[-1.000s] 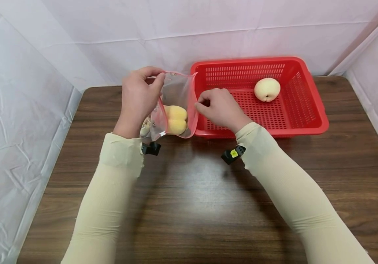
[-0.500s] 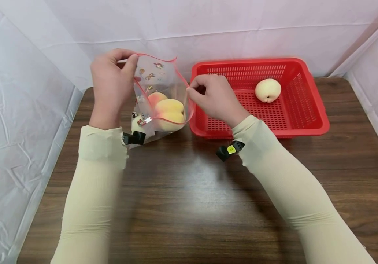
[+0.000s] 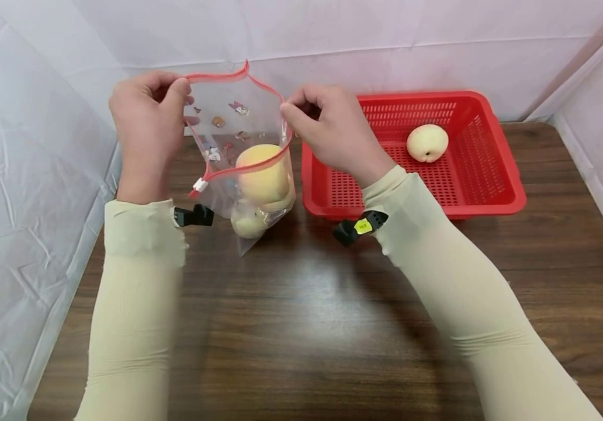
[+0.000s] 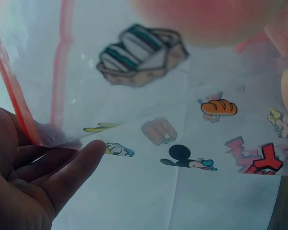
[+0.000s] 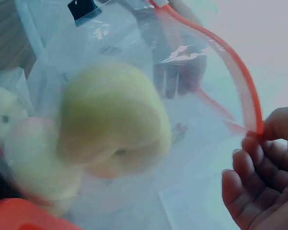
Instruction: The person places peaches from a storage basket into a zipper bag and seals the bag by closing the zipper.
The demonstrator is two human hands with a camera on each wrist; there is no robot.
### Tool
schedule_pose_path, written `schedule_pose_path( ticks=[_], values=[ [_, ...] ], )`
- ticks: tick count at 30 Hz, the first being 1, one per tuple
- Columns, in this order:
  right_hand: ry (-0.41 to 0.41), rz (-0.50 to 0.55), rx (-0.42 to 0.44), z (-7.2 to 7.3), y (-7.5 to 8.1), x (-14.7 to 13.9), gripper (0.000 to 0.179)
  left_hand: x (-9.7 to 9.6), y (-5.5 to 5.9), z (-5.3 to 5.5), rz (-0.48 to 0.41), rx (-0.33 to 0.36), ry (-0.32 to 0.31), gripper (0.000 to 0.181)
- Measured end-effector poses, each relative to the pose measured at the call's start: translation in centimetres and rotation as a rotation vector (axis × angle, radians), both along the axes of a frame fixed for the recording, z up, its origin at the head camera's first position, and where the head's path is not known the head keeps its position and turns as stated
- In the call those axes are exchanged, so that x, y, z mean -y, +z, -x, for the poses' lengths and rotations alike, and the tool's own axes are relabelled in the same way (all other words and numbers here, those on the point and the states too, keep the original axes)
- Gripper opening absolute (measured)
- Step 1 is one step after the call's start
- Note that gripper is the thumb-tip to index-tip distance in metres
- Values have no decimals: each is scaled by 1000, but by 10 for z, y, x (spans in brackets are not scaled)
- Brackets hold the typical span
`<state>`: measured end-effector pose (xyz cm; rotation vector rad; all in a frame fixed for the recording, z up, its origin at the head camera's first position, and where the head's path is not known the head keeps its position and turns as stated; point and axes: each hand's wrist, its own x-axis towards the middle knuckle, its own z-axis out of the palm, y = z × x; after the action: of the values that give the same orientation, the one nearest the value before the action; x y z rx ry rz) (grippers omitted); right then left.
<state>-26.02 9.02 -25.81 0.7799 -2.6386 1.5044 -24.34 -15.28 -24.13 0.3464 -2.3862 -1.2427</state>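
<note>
A clear zip bag (image 3: 214,96) with a red zip edge and cartoon prints is held with its mouth spread. My left hand (image 3: 146,120) pinches the rim on the left, thumb against fingers. On the right side, my right hand (image 3: 333,126) pinches the opposite rim, as the right wrist view also shows. A white slider (image 3: 200,185) sits at the near left corner of the mouth. Inside lies a yellow peach (image 3: 262,175), with a paler peach (image 3: 249,225) beneath it. In the right wrist view, the peach (image 5: 113,115) shows blurred through the plastic, with others behind it.
A red slotted basket (image 3: 470,209) stands at the back right, just beside the bag. One pale peach (image 3: 428,143) rests in its right part. The brown wooden table (image 3: 307,351) ends at white cloth walls (image 3: 438,52) behind and on both sides.
My left hand has moved left and up, carrying the rim with it. The right hand has risen and shifted slightly left. The bag's mouth is wider and higher, and its peaches have shifted inside.
</note>
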Motion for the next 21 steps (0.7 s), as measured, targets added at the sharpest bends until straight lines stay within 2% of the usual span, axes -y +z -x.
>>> schedule_pose_path(
  ticks=[9, 17, 21],
  values=[
    [-8, 9, -2, 3, -3, 3, 17, 9, 7, -1, 13, -6, 50, 26],
    [-58, -79, 69, 13, -26, -3, 17, 0, 10, -2, 169, 20, 87, 31],
    [-72, -123, 67, 17, -42, -5, 18, -8, 5, 0, 270, 33, 93, 32]
  ],
)
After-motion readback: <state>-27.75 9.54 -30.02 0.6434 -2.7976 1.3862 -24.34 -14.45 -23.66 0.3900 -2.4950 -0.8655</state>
